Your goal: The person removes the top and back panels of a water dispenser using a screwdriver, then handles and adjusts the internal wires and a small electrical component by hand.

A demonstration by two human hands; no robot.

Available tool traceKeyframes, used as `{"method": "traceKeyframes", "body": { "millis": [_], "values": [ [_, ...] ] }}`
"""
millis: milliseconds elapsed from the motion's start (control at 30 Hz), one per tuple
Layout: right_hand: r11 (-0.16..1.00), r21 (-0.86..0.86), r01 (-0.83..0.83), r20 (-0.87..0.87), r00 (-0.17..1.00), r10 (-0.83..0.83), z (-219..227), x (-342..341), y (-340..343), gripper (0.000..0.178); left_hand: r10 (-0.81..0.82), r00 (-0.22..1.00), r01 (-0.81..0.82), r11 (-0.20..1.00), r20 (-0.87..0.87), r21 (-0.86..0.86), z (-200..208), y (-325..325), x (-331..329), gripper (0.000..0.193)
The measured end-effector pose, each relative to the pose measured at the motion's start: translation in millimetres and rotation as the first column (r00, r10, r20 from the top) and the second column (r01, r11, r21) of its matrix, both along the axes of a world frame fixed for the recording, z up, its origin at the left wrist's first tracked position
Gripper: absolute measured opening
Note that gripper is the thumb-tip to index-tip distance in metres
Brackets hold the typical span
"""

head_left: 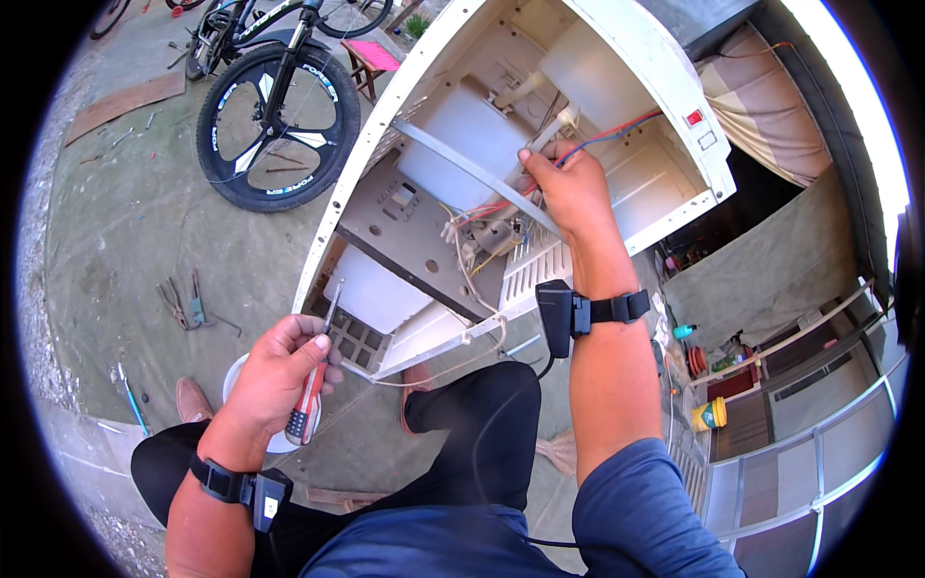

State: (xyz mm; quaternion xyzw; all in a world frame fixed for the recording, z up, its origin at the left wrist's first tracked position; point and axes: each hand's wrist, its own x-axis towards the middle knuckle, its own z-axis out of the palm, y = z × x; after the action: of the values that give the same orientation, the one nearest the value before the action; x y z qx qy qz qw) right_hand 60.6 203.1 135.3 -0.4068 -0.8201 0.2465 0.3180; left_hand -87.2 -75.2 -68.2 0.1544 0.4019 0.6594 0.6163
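Observation:
My left hand (pixel 289 367) is closed around a screwdriver (pixel 306 400) with a red and dark handle. Its metal shaft points up toward the lower corner of an open white appliance cabinet (pixel 351 183). Inside the cabinet, my right hand (pixel 567 183) is closed, thumb and fingers pinched together, where red and blue wires (pixel 617 131) run into its grip. Right beside those fingers is a white plastic pipe (pixel 549 131); the fingertips are partly hidden. A metal strip (pixel 462 170) crosses the cabinet's opening, and below it sits a small motor-like part (pixel 497 237) among loose wires.
A black bicycle (pixel 279 120) stands at the far left, near a pink-topped stool (pixel 372 56). Pliers (pixel 175 304) and other tools lie on the ground at left. A white bucket (pixel 279 443) is under my left hand. A yellow bucket (pixel 710 414) stands at right.

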Motion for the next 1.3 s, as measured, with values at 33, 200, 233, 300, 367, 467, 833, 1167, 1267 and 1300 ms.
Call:
{"method": "traceKeyframes", "body": {
  "millis": [33,200,233,300,367,467,833,1167,1267,1300],
  "values": [
    [1.0,0.01,-0.006,-0.002,1.0,0.006,0.2,-0.8,-0.6,0.021,0.002,1.0,-0.002,1.0,0.003,0.002,0.3,-0.6,-0.4,0.018],
    [0.999,-0.03,-0.022,-0.031,0.999,0.021,-0.9,1.4,-0.4,0.021,-0.009,1.0,0.009,1.0,-0.011,-0.001,-0.5,0.2,-0.8,0.018],
    [0.999,-0.034,-0.027,-0.034,0.999,0.026,-0.7,1.7,0.1,0.021,-0.009,1.0,0.009,1.0,-0.014,0.0,-0.7,0.3,-0.9,0.019],
    [0.998,-0.051,-0.027,-0.035,0.999,0.026,0.5,1.0,-1.2,0.02,-0.006,1.0,0.006,1.0,-0.018,-0.009,0.7,0.0,-1.1,0.019],
    [0.998,-0.058,-0.024,-0.028,0.999,0.022,1.2,0.5,-1.6,0.019,-0.005,1.0,0.005,1.0,-0.02,-0.013,1.2,-0.1,-1.1,0.02],
    [0.998,-0.055,-0.016,-0.016,1.0,0.015,0.5,0.8,-0.8,0.018,-0.007,1.0,0.007,1.0,-0.016,-0.008,0.3,0.3,-0.9,0.02],
    [0.997,-0.064,-0.035,-0.033,0.999,0.033,-1.6,1.6,3.6,0.017,-0.003,1.0,0.002,1.0,-0.023,-0.01,0.1,1.2,-0.1,0.02],
    [1.0,-0.01,-0.01,0.039,0.999,0.01,-1.5,2.5,5.4,0.022,-0.002,0.999,0.001,1.0,-0.036,-0.021,-1.0,1.2,-2.1,0.019],
    [0.997,0.064,0.035,0.102,0.994,-0.042,-5.8,5.7,9.5,0.028,0.005,0.999,-0.006,1.0,-0.036,-0.025,-1.0,0.7,0.3,0.019],
    [0.994,0.101,0.043,0.111,0.992,-0.054,-7.1,5.5,9.7,0.029,0.011,0.999,-0.012,1.0,-0.039,-0.027,-1.2,0.8,-0.1,0.019]
  ]
}}
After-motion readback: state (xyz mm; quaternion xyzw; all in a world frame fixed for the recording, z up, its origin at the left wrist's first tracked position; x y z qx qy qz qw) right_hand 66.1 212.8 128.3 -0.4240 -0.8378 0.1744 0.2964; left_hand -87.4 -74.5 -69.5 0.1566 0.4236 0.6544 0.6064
